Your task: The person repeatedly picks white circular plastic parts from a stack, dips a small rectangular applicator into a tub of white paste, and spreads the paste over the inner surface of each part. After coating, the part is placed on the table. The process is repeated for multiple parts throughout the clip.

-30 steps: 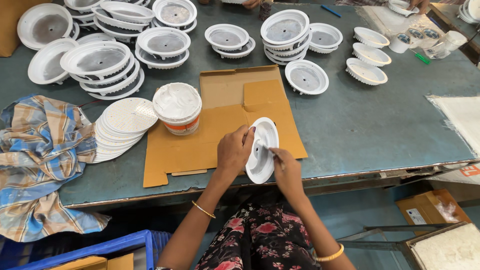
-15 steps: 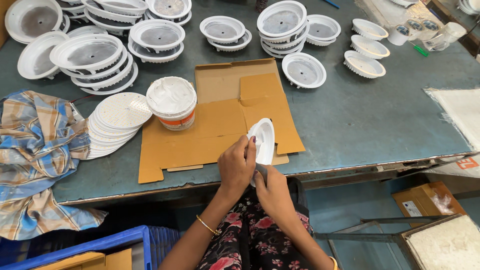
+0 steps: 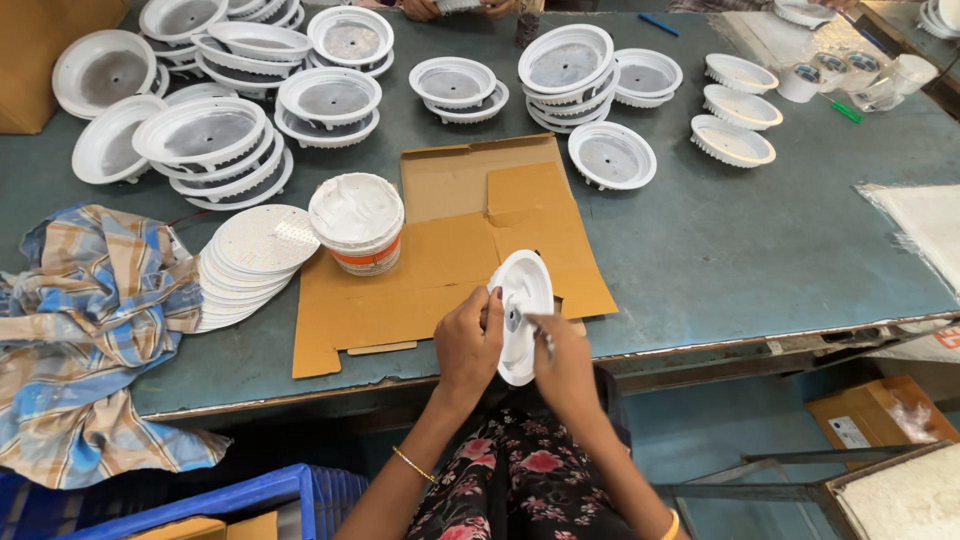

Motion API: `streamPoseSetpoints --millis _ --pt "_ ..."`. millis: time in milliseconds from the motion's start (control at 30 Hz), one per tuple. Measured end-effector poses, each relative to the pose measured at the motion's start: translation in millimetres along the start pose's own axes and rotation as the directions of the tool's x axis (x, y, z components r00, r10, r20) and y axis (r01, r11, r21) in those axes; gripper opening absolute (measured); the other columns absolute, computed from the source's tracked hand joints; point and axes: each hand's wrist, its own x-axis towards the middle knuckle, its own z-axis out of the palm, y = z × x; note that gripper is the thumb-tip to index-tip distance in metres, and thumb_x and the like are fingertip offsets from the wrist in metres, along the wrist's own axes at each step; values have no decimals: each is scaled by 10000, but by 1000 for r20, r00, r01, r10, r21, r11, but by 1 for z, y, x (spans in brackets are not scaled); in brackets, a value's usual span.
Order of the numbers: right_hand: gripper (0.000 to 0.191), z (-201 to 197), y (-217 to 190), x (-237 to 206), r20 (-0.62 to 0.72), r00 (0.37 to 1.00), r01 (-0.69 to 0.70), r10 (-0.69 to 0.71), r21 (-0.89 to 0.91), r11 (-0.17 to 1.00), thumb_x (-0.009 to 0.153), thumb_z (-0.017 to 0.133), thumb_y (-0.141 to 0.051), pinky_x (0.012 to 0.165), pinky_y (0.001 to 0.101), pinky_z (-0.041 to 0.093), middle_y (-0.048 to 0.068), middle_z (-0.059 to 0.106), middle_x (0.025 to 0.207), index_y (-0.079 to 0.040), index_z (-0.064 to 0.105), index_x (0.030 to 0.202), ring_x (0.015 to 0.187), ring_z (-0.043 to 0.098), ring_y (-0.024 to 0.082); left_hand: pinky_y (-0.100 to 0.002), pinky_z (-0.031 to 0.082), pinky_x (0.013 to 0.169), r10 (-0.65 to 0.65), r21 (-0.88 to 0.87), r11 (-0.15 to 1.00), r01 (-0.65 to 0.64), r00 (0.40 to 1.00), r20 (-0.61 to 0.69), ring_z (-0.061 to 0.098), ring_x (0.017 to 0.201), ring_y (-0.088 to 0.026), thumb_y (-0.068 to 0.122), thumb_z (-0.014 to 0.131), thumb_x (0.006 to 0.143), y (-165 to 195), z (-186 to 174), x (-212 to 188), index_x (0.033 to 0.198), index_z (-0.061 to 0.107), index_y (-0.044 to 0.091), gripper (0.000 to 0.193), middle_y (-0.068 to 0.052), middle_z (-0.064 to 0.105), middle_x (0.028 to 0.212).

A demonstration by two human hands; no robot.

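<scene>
My left hand (image 3: 468, 343) grips a round white lamp housing (image 3: 523, 300) by its left rim, tilted on edge over the near table edge. My right hand (image 3: 563, 358) pinches a small thin tool against the housing's inner face, near its grey centre. Just beyond lies a flattened brown cardboard sheet (image 3: 440, 260). On the sheet's left part stands a white tub of white paste (image 3: 356, 220), its lid off. Left of the tub is a fanned stack of thin white discs (image 3: 250, 260).
Several white housings (image 3: 205, 140) are stacked across the far half of the blue-grey table (image 3: 760, 240). A checked cloth (image 3: 90, 320) hangs over the left edge. Another person's hands (image 3: 420, 8) work at the far side. Below are a blue crate (image 3: 240, 500) and cardboard boxes (image 3: 870, 425).
The housing has come a little nearer to me and stands more on edge. My right hand has shifted from its rim onto its inner face with the small tool.
</scene>
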Motion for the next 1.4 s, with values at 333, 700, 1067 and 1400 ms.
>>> streamPoseSetpoints --millis 333,700,1067,1400 --pt "228 -13 0 -2 -51 989 -136 138 49 990 927 619 -15 806 374 549 183 750 1006 -5 728 1127 902 740 341 -436 378 488 -69 -24 997 69 998 10 494 459 -297 243 601 1015 -6 -1 -4 733 540 28 359 -123 486 528" --pt "378 30 -4 -11 -75 994 -92 78 -205 974 885 629 -48 879 443 517 227 694 1137 31 672 1252 1040 654 398 -419 376 485 -51 -27 998 52 998 30 490 454 -281 231 578 1022 -5 -3 -7 732 538 20 361 -126 489 528" --pt "232 6 24 39 -56 956 -291 287 -65 955 949 635 -163 631 434 512 257 687 753 53 719 966 698 694 408 -412 391 480 5 1 1000 -5 997 75 524 466 -279 217 559 1029 -5 -6 -12 795 566 3 318 -144 542 566" --pt "295 -5 -35 32 -9 999 37 -36 155 987 899 623 -39 771 408 554 231 726 984 48 685 1174 890 716 373 -432 402 509 82 28 996 -86 988 131 537 510 -324 206 560 1032 -18 -10 -5 834 563 3 283 -170 553 606"
